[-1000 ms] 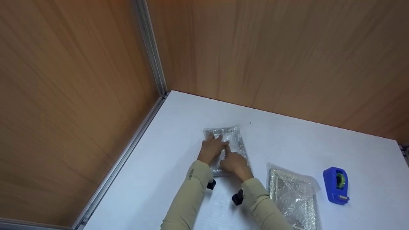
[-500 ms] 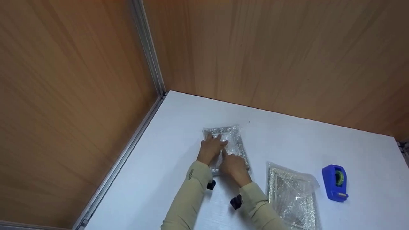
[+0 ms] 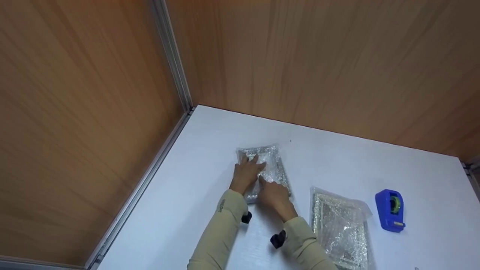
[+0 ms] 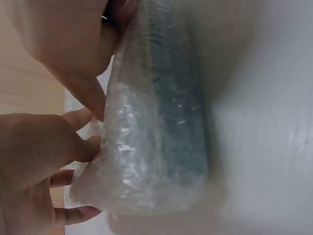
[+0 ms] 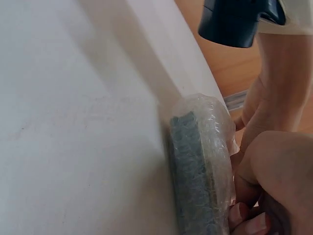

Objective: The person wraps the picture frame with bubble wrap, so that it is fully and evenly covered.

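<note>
A picture-frame-like rectangular item in bubble wrap (image 3: pixel 280 174) lies flat on the white table, both hands on its upper face. My left hand (image 3: pixel 245 175) rests on it with spread fingers, thumb toward the right. Just below that thumb, my right hand (image 3: pixel 275 195) presses the wrap with an extended index finger, its other fingers curled in. From the left wrist view, the wrap (image 4: pixel 132 156) looks clear and crinkled over a bluish side edge. The right wrist view shows the curled fingers (image 5: pixel 247 220) close against the wrapped item's edge.
A second bubble-wrapped frame (image 3: pixel 341 228) lies to the right, partly past the bottom of the view. Beyond it stands a blue tape dispenser (image 3: pixel 390 210) with a green roll. Wood-grain panels (image 3: pixel 318 63) border the table at the back and left.
My right index finger has drawn back slightly from the left thumb, down along the wrap. The left hand stays put on the item. The head view has shifted a little.
</note>
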{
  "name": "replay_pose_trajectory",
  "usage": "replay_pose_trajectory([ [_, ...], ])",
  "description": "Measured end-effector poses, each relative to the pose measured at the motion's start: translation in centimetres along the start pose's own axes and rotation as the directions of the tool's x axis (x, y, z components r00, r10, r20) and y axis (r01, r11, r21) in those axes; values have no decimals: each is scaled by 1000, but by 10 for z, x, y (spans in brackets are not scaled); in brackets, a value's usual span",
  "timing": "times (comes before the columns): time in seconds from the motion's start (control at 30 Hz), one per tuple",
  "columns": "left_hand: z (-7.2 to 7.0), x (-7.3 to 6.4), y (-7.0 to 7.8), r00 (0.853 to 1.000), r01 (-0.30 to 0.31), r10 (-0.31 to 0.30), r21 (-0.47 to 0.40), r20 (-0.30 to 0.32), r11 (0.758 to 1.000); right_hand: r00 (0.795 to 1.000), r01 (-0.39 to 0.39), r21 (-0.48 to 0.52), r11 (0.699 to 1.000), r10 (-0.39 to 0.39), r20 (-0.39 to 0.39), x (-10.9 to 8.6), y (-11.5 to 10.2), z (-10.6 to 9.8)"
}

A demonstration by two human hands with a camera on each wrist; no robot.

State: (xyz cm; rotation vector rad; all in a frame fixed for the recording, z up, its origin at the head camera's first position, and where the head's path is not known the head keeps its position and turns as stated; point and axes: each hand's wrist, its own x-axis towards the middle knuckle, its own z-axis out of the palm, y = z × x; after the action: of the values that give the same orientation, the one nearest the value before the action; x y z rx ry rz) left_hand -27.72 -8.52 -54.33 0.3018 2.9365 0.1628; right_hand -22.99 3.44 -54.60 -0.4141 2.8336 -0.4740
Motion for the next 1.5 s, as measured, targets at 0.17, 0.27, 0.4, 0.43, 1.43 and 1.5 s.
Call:
replay_pose_trajectory([
  [0.17,3,0,-2,1000,4,-4,-28,-22,1000,1000,6,50,999,-5,-20,1,2,-2],
  [0.27,5,1,-4,999,10,-11,-33,-41,999,999,19,49,999,-17,-41,2,2,-1],
  [0.4,8,2,-7,997,11,-14,-29,-78,1000,997,29,70,997,-24,-68,2,2,-1],
  [0.43,9,2,-8,996,12,-14,-25,-86,1000,997,32,74,997,-26,-74,2,1,0],
  [1.43,13,-5,-25,984,19,-43,-137,-174,990,989,77,107,991,-62,-133,1,-4,-2],
  [1.5,13,-5,-25,982,20,-46,-144,-181,989,988,75,106,992,-59,-145,1,-4,-2],
])
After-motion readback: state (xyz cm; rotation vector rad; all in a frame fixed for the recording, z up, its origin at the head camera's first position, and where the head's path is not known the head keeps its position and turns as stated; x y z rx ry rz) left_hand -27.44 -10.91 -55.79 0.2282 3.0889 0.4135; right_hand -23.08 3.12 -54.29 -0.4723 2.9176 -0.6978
